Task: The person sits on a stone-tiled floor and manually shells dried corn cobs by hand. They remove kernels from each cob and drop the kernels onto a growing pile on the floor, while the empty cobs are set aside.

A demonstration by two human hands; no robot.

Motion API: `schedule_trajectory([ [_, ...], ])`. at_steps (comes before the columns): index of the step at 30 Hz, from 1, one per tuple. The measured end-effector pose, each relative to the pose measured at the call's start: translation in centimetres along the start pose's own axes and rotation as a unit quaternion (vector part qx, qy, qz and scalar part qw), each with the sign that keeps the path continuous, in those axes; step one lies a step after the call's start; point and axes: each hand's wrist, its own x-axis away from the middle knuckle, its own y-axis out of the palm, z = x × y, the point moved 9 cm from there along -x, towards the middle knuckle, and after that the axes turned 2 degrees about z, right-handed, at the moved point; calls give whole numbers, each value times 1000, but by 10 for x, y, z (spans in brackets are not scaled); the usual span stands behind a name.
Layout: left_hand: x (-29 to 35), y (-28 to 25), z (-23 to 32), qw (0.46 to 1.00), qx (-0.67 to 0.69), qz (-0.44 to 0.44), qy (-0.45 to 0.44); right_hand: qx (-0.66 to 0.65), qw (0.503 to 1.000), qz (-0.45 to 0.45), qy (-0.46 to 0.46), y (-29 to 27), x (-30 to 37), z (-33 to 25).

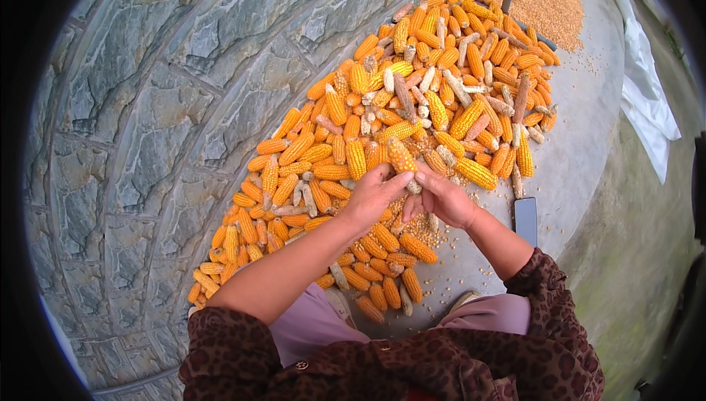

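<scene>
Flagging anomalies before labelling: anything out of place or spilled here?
One oddity: a dark phone lies flat on the ground by the right hand, among loose kernels, unlike anything else there. Both hands hold one corn cob; the left hand grips its lower end.

Corn cob (403, 160): orange-yellow kernels on upper part, lower end already stripped bare and pale; held tilted, upper end leaning left, between both hands, above long pile of cobs (412, 107) on concrete ground.
</scene>
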Motion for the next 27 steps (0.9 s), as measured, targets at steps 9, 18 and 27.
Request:
schedule_trajectory([
  [9,15,23,-22,969,53,-116,-210,118,982,117,-91,-26,-2,-34],
  [18,17,36,-41,911,305,-116,-251,84,974,153,-145,-33,1,-37],
  [27,11,22,-56,926,261,-63,-264,133,968,142,-156,-17,3,-30],
])
